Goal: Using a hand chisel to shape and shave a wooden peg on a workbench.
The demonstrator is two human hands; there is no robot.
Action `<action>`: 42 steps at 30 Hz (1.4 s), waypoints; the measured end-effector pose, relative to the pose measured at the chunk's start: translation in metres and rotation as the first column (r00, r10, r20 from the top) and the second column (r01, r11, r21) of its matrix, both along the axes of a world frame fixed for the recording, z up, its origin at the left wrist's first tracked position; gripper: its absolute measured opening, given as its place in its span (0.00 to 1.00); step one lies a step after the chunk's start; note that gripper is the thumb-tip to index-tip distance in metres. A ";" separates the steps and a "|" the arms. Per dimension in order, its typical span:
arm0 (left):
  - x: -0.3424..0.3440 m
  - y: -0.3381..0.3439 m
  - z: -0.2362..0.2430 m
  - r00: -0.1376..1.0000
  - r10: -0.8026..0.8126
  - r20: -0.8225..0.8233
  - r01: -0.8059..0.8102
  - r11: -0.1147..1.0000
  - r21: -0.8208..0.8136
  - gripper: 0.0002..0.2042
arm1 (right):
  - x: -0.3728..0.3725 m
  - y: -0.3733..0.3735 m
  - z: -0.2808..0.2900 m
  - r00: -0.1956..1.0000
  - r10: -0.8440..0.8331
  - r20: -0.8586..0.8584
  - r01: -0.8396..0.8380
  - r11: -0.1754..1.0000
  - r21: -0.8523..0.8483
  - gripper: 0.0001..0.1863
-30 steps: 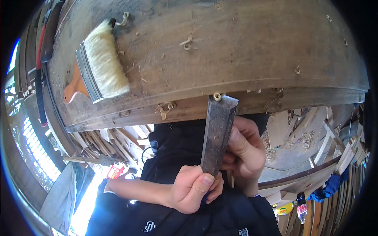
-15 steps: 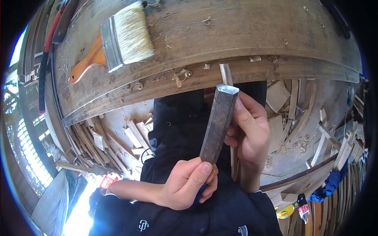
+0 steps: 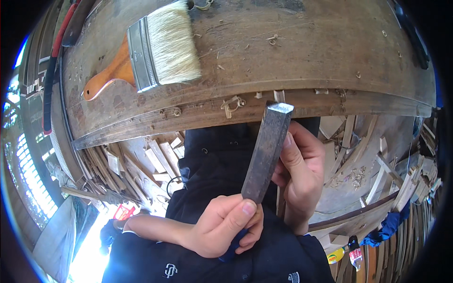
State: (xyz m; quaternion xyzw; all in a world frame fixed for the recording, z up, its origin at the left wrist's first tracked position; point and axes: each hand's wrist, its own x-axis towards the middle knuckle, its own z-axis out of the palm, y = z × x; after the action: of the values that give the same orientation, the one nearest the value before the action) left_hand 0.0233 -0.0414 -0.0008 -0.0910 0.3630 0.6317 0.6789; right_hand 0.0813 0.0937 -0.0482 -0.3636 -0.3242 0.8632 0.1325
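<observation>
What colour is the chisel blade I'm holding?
The blade is dark grey with a bright silvery tip; the head view shows it.

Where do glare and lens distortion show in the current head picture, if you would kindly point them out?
Head view: white glare burns out the lower left; head view: the bevelled tip of the metal blade glints; head view: the workbench has a bowed front edge, and the picture's corners are black.

A wooden bench (image 3: 306,54) carries a wide brush (image 3: 155,53) and curled shavings (image 3: 228,112).
</observation>
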 end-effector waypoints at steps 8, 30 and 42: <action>0.000 -0.003 0.001 0.997 -0.007 -0.078 0.004 0.999 -0.033 0.17 | -0.003 0.003 0.000 1.000 -0.005 0.028 0.005 1.000 -0.010 0.11; 0.009 -0.002 -0.002 0.980 -0.002 -0.200 -0.010 0.998 -0.059 0.16 | 0.001 0.002 -0.002 1.000 0.012 0.011 -0.012 1.000 0.001 0.09; 0.014 0.012 -0.002 0.927 -0.049 -0.371 0.011 0.994 -0.105 0.13 | 0.006 0.005 0.002 0.993 -0.055 0.100 0.038 0.986 0.164 0.08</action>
State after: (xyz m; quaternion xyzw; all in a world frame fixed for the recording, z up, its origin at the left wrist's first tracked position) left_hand 0.0370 -0.0291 -0.0029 0.0019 0.5182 0.6078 0.6018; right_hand 0.0874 0.0989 -0.0458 -0.4037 -0.3910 0.8106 0.1646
